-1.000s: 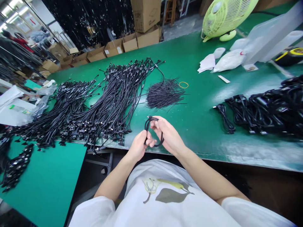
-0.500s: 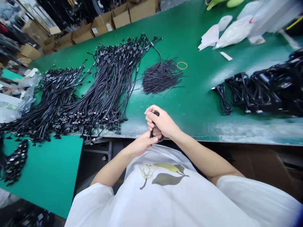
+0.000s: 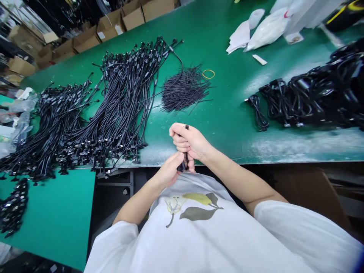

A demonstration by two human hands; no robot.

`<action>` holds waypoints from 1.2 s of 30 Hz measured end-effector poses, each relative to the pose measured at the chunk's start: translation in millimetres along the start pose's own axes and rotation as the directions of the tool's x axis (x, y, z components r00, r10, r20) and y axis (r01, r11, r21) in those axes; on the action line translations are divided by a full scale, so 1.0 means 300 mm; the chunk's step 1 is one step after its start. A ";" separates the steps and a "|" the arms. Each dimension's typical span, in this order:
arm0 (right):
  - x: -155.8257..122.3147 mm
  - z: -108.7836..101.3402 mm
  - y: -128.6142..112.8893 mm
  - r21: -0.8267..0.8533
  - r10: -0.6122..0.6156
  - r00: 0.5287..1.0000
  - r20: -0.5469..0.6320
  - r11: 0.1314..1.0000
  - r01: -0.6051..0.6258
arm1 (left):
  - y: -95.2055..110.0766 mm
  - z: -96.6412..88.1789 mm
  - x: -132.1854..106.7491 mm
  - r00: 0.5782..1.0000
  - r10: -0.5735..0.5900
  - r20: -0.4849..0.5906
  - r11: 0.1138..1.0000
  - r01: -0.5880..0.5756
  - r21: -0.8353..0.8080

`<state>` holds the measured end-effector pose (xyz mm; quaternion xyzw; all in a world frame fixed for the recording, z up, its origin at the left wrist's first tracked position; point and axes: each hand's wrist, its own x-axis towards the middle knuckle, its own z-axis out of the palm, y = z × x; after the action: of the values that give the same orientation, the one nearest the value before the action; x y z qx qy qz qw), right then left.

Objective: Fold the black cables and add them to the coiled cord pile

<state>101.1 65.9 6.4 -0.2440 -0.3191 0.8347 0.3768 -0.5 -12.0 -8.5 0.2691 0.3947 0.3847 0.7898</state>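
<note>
Cardboard boxes (image 3: 109, 27) stand beyond a green table (image 3: 230, 125) bearing a white bag (image 3: 269, 31).

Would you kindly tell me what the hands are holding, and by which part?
A cable: the right hand grips it around the middle, the left hand near its lower end.

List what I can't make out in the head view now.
Head view:
Held black cable: mostly hidden by the right hand and left hand.
Bundled black cables: cut off by the right edge.
Black-and-yellow object: cut off by the right edge.
Loose cable connectors: too small to identify.
</note>
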 end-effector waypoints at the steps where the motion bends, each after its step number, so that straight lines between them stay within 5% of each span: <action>1: 0.001 -0.002 0.002 -0.013 0.007 1.000 -0.004 1.000 -0.007 | -0.001 0.002 0.003 1.000 -0.016 -0.001 0.999 0.016 -0.030; 3: -0.003 -0.016 -0.007 -0.092 -0.005 1.000 -0.016 0.996 0.004 | -0.002 -0.005 0.007 0.999 -0.048 0.025 0.996 0.050 -0.071; 5: -0.019 -0.042 -0.036 -0.302 -0.142 0.989 -0.041 0.945 0.123 | -0.001 -0.025 0.009 0.999 -0.041 0.023 0.998 0.042 -0.043; 7: -0.047 -0.078 -0.075 -0.609 -0.373 0.928 0.010 0.734 0.302 | 0.006 -0.053 0.011 0.999 0.014 -0.029 0.997 -0.011 0.072; 9: -0.079 -0.114 -0.105 -0.816 -0.464 0.853 0.237 0.382 0.434 | 0.020 -0.081 0.017 0.996 0.062 -0.066 0.977 -0.047 0.208; 11: -0.106 -0.146 -0.107 -0.835 -0.322 0.804 0.500 0.066 0.546 | 0.039 -0.102 0.025 0.999 0.034 -0.035 0.947 -0.021 0.319; 13: -0.122 -0.171 -0.082 -0.764 -0.130 0.753 0.645 -0.145 0.629 | 0.056 -0.114 0.030 0.999 -0.041 0.025 0.908 0.027 0.419; 17: -0.134 -0.209 -0.018 -0.695 0.084 0.773 0.628 -0.386 0.607 | 0.062 -0.115 0.020 0.993 -0.096 0.073 0.740 0.022 0.673; 23: -0.135 -0.244 0.005 -0.613 0.239 0.775 0.585 -0.495 0.615 | 0.019 -0.113 0.013 0.996 0.066 0.053 0.517 -0.080 0.852; 27: -0.123 -0.255 0.024 -0.540 0.208 0.754 0.623 -0.584 0.606 | 0.004 -0.122 0.044 0.971 0.220 0.096 0.526 -0.201 0.826; 30: -0.121 -0.252 0.034 -0.561 0.204 0.788 0.581 -0.602 0.569 | -0.008 -0.119 0.066 0.963 0.257 0.082 0.540 -0.213 0.814; 33: -0.107 -0.256 -0.016 -0.675 0.234 0.833 0.502 -0.496 0.546 | -0.031 -0.116 0.081 0.973 0.218 0.072 0.541 -0.182 0.821; 36: -0.040 -0.317 -0.149 -0.836 0.186 0.858 0.478 -0.203 0.510 | -0.051 -0.126 0.090 0.993 0.118 0.031 0.635 -0.099 0.766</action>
<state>191.0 112.4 -24.0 -0.1972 -0.9443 0.2518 0.0775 -15.2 6.1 -51.3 0.5969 0.5121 0.2312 0.5728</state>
